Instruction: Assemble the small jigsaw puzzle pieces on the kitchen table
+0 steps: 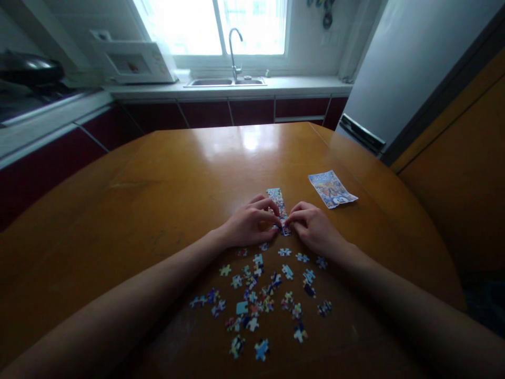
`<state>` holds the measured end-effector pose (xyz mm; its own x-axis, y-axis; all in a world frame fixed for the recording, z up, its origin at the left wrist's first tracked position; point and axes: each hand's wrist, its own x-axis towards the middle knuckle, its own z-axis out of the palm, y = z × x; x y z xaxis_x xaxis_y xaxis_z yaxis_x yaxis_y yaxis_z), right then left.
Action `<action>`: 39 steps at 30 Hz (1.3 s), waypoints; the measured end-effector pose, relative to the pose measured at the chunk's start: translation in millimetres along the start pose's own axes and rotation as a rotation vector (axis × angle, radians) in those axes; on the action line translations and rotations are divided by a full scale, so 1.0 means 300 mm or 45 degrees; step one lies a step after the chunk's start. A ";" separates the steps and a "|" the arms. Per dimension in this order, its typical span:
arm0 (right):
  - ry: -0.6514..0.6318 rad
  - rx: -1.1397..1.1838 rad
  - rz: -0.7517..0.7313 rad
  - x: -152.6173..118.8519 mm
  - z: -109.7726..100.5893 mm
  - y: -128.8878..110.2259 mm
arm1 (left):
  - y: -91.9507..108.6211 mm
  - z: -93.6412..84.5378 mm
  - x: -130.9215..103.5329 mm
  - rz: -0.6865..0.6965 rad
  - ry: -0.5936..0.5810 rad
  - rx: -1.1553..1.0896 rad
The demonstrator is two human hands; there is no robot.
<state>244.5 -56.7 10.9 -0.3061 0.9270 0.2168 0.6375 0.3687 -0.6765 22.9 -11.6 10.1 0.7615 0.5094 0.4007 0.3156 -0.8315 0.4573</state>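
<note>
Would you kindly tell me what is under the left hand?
Under the left hand runs part of the joined puzzle strip, its far and near ends showing, on the wooden table. Its covered stretch, and anything else hidden there, cannot be seen.

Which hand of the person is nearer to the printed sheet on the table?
Right. The right hand is below and left of the sheet in view, not touching it; the left hand is farther left, beyond the right one.
</note>
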 end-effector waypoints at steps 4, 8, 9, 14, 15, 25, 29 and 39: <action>0.006 -0.012 -0.001 0.001 0.001 0.005 | 0.001 -0.002 -0.001 -0.005 -0.008 -0.013; -0.004 -0.025 0.000 0.000 0.003 0.009 | 0.001 -0.001 -0.002 -0.018 -0.026 -0.007; -0.007 -0.023 0.003 -0.001 0.003 0.008 | 0.002 -0.001 -0.001 -0.024 -0.033 -0.003; -0.009 -0.011 -0.006 0.000 -0.003 -0.001 | 0.008 -0.008 0.003 -0.028 -0.077 0.017; -0.005 -0.011 -0.009 0.000 -0.004 -0.002 | 0.009 -0.009 0.004 -0.025 -0.087 0.020; -0.071 -0.051 -0.060 -0.011 -0.008 -0.014 | 0.007 -0.007 -0.001 -0.023 -0.084 0.012; -0.081 -0.013 -0.076 -0.007 -0.011 -0.014 | 0.009 -0.009 -0.001 0.000 -0.073 -0.018; -0.057 0.033 -0.060 -0.010 -0.010 -0.026 | 0.015 -0.015 0.000 -0.003 -0.083 -0.025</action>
<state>242.6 -62.2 17.7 -0.3667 0.9045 0.2178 0.6034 0.4094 -0.6843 21.8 -14.5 15.8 0.7961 0.4955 0.3473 0.3070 -0.8254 0.4738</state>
